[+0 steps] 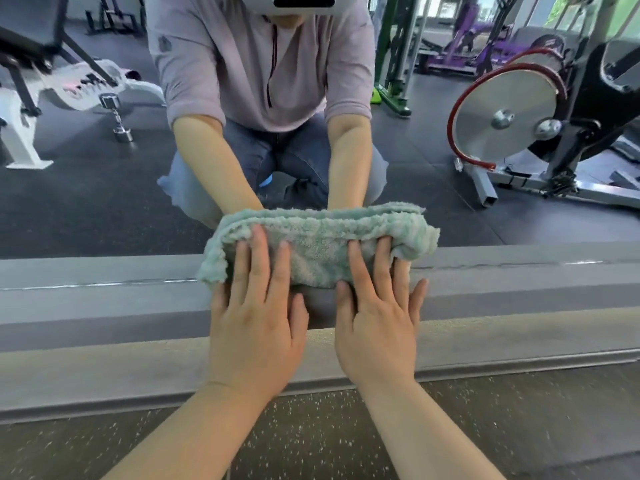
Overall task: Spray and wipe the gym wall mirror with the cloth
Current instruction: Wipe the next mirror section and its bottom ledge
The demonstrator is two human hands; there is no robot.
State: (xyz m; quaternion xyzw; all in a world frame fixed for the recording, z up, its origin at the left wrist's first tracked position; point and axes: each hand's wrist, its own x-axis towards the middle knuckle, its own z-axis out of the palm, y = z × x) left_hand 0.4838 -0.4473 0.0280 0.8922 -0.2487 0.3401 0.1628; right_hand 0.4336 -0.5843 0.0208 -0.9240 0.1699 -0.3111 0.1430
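Note:
A folded pale green cloth lies flat against the bottom of the wall mirror, just above its grey base ledge. My left hand presses the cloth's left half with straight, spread fingers. My right hand presses the right half the same way, its outer fingers at the cloth's bunched right end. Both arms reach forward from the bottom of the view. No spray bottle is in view.
The mirror reflects a crouching person, a dumbbell, a white bench frame on the left and an exercise bike flywheel on the right. Dark speckled rubber floor lies below the ledge.

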